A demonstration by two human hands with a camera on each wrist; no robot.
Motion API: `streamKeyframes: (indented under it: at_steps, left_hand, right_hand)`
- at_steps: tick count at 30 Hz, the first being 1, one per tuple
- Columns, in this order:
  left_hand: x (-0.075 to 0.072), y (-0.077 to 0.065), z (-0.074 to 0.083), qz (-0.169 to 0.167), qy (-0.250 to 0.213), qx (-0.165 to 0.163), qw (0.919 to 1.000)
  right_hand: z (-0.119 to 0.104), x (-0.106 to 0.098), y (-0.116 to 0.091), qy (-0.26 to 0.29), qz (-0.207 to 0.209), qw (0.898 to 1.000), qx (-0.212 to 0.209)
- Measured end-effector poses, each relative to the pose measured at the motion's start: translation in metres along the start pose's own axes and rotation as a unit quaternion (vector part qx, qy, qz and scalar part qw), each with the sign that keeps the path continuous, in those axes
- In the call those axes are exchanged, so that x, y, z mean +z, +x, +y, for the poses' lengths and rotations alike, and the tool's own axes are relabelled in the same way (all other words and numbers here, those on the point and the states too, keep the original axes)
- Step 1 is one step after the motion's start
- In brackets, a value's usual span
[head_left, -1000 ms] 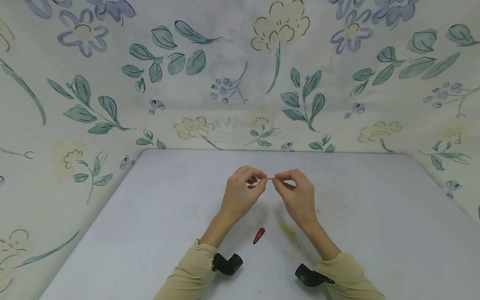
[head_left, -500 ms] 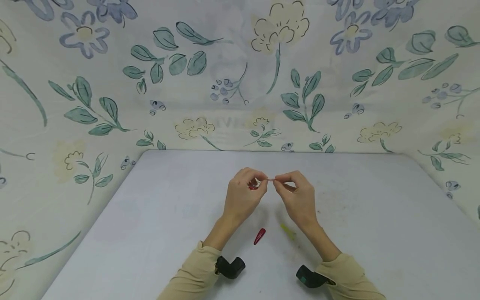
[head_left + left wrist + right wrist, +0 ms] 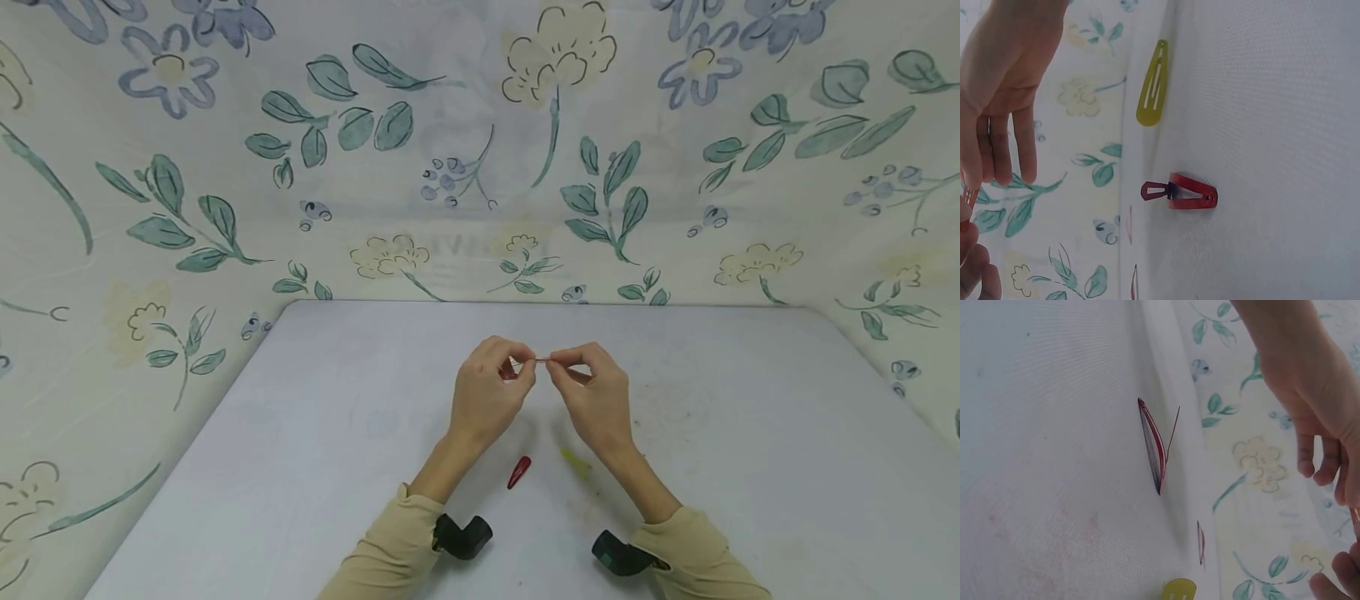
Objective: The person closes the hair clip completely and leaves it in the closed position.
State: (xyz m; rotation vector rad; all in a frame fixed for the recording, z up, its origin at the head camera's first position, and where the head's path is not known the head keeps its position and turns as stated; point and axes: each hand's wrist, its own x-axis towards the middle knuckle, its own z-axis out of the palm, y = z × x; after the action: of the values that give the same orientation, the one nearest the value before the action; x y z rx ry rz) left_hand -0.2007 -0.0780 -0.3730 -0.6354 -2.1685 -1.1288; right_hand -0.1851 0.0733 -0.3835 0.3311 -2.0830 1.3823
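Above the table my left hand and right hand face each other, pinching a thin red snap hair clip between their fingertips. Part of that clip shows at the edge of the left wrist view, mostly covered by fingers. Below the hands lies a red snap hair clip; its inner tongue stands raised in both wrist views. A yellow snap hair clip lies to its right. Something red shows through the gap in my left hand, partly hidden.
Farther off on the white table, thin red clips appear edge-on in the wrist views. Floral cloth stands behind the table and along its sides. Black wrist devices sit at both sleeves.
Both hands keep their pinch on the red hair clip. My left hand and forearm have shifted very slightly right and down. The clips on the table have stayed put.
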Motion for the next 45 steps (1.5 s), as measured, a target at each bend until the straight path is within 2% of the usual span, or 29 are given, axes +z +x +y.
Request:
streamKeyframes:
  at_steps: [11, 19, 24, 30, 39, 45]
  left_hand:
    - [0.001, -0.001, 0.002, 0.001, 0.009, -0.008, 0.9999]
    - [0.004, -0.002, 0.004, 0.007, -0.012, -0.039, 0.9992]
    - [0.006, -0.004, 0.006, 0.014, -0.006, -0.040, 0.9991]
    - [0.010, -0.006, 0.007, 0.020, -0.004, -0.028, 0.9994]
    - [0.010, -0.008, 0.004, 0.002, -0.031, -0.032, 0.9990]
    - [0.010, -0.008, 0.003, 0.002, -0.042, -0.031, 0.9987]
  right_hand:
    - [-0.002, -0.001, -0.001, 0.002, 0.004, 1.000, -0.002]
    - [-0.001, 0.001, -0.003, -0.008, 0.004, 1.000, 0.000]
    - [-0.001, 0.002, -0.004, -0.009, 0.011, 1.000, -0.001]
    - [-0.001, 0.003, -0.003, -0.038, 0.026, 0.999, -0.001]
    - [0.002, 0.000, -0.001, -0.033, 0.010, 0.999, 0.011]
    - [0.002, 0.000, -0.001, -0.028, 0.001, 0.999, 0.020]
